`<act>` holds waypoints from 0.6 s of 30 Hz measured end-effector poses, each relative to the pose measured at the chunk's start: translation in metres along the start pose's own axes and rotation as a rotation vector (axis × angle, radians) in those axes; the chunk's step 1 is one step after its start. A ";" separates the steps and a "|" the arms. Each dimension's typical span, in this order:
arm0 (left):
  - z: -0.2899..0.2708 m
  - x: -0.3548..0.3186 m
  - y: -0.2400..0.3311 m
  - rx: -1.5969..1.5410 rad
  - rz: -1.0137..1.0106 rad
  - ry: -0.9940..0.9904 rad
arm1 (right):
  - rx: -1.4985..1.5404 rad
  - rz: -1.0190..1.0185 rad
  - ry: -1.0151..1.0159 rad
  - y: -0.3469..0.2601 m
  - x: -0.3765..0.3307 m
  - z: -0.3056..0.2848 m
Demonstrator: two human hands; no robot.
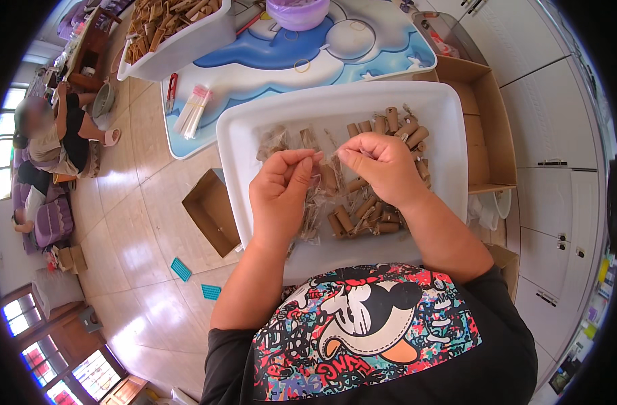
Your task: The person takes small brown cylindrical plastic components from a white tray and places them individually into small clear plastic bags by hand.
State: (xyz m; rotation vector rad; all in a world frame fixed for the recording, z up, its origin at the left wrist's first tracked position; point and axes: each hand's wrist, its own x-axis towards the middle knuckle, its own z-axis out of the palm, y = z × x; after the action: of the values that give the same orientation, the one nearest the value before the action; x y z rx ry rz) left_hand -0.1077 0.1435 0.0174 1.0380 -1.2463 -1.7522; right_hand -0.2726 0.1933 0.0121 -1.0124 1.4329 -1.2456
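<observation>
A white rectangular tray [254,135] rests on my lap, holding several short brown paper tubes [396,125] and some small clear bags with tubes inside [274,142]. My left hand [278,196] and my right hand [382,165] are raised over the tray's middle, fingertips pinched close together. Between them they hold a small clear plastic bag [318,179], hard to see against the tray. More loose tubes [362,216] lie under my right wrist.
A second white tray of brown tubes [180,47] stands at the back left, on a low blue-and-white table [362,54] with a purple bowl [298,12]. Open cardboard boxes [484,121] stand right and one [210,209] left. Another person [59,135] sits far left.
</observation>
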 end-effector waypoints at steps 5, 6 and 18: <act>0.000 0.000 0.001 0.035 0.054 0.011 | 0.151 0.034 -0.012 0.013 0.005 0.001; -0.001 0.000 0.000 0.035 0.055 0.014 | 0.240 0.068 -0.011 0.013 0.006 0.002; -0.005 -0.003 0.001 0.296 0.128 -0.028 | 0.045 0.091 -0.062 0.012 0.004 0.002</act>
State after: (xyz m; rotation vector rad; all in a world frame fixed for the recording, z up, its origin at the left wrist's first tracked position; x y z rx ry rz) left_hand -0.1018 0.1442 0.0178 1.0737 -1.5882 -1.5197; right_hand -0.2715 0.1905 -0.0001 -0.9370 1.3828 -1.1656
